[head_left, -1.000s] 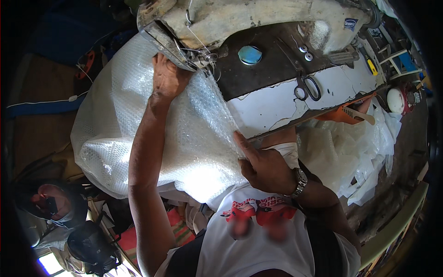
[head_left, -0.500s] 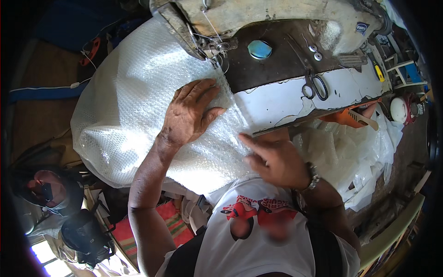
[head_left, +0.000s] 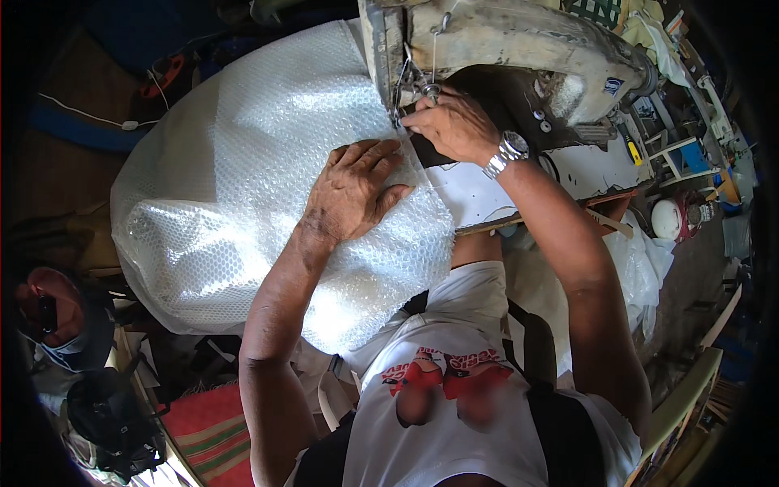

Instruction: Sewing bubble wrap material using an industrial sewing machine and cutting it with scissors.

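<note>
A large sheet of bubble wrap spreads over the left side, its right edge running up to the needle area of a worn sewing machine. My left hand lies on the wrap near that edge, palm down with fingers stretched out. My right hand reaches up to the machine's needle end, just beyond the corner of the wrap. Its fingers are bent in at the needle and presser foot; whatever they pinch there is too small to make out. Thread hangs down the front of the machine head.
Behind my right wrist a scissors handle partly shows, with small metal bobbins farther back. A yellow-handled tool rests at the right of the chipped white tabletop. Clear plastic hangs below right. A black bag sits lower left.
My right hand has moved up from the wrap's near edge to the machine's needle area. My left hand stays flat on the wrap. The view has shifted somewhat.
</note>
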### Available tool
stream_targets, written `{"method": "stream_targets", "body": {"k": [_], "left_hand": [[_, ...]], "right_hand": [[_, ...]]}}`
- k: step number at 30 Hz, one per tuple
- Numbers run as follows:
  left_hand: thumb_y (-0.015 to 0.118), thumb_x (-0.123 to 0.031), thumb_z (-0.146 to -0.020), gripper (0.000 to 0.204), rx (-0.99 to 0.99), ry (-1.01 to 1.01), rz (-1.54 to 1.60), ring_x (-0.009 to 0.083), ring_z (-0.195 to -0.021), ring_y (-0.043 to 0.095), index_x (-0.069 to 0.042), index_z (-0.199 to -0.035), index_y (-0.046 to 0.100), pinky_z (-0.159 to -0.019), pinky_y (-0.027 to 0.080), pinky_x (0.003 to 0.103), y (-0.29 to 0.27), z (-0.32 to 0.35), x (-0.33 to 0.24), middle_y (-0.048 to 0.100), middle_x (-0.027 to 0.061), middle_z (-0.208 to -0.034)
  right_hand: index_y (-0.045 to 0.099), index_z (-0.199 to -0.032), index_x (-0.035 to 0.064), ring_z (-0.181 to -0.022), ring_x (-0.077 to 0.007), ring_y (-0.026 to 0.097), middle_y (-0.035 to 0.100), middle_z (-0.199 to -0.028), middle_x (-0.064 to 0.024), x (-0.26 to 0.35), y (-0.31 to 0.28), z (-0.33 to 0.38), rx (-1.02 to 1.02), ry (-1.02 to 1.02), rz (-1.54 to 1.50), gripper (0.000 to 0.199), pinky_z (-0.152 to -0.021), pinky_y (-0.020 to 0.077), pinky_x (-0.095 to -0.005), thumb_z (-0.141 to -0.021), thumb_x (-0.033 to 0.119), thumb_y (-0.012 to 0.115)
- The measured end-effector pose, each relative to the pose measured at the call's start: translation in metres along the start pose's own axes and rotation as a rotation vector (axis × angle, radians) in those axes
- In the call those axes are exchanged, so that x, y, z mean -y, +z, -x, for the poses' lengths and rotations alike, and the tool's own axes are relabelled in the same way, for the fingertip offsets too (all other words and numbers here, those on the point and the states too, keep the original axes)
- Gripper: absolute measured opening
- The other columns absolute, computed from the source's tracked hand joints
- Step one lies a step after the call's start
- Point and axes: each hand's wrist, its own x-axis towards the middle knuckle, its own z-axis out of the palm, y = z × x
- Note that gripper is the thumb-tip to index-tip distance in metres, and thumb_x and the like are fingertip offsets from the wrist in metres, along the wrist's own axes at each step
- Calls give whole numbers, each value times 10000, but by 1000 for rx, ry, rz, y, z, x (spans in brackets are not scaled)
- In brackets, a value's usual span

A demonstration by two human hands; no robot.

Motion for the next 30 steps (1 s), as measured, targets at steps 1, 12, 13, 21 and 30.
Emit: {"method": "stream_targets", "body": {"k": [1, 12, 13, 21, 30], "left_hand": [[662, -418, -980, 483, 0, 9, -4, 309, -1338, 544, -51, -1293, 652, -1137, 407, 462, 0, 1, 2, 603, 123, -1423], [671, -430, -967, 528, -13, 22, -14, 285, -1319, 543, -44, -1325, 636, -1127, 399, 436, 4, -3, 15, 628, 105, -1390], [677, -412, -965, 519, -13, 17, 1, 298, -1322, 547, -48, -1332, 632, -1125, 405, 444, 3, -3, 15, 618, 118, -1403], [688, -393, -965, 512, 8, 2, 30, 301, -1347, 540, -57, -1346, 627, -1138, 402, 451, 1, -4, 11, 611, 128, -1416], [658, -427, -983, 513, 6, -4, 22, 299, -1354, 535, -55, -1336, 636, -1147, 392, 449, 3, -3, 12, 614, 122, -1417]], "right_hand": [[764, -1185, 214, -1042, -266, 625, 662, -1026, -39, -1, 8, 3, -56, -67, 104, 312, -937, 517, -413, -915, 163, 616], [639, -1391, 202, -1203, -247, 497, 566, -1214, -66, 29, -2, 20, 31, -152, 501, 463, -1039, 415, -504, -945, 149, 528], [639, -1393, 203, -1203, -245, 496, 568, -1218, -68, 29, -2, 20, 39, -144, 487, 463, -1044, 408, -507, -947, 146, 527], [641, -1392, 214, -1195, -241, 502, 588, -1200, -71, 34, -1, 22, -1, -102, 509, 446, -1050, 383, -510, -967, 159, 517], [629, -1404, 235, -1139, -242, 519, 588, -1134, -61, 36, -1, 24, 13, -34, 483, 469, -947, 389, -478, -950, 165, 539]]}}
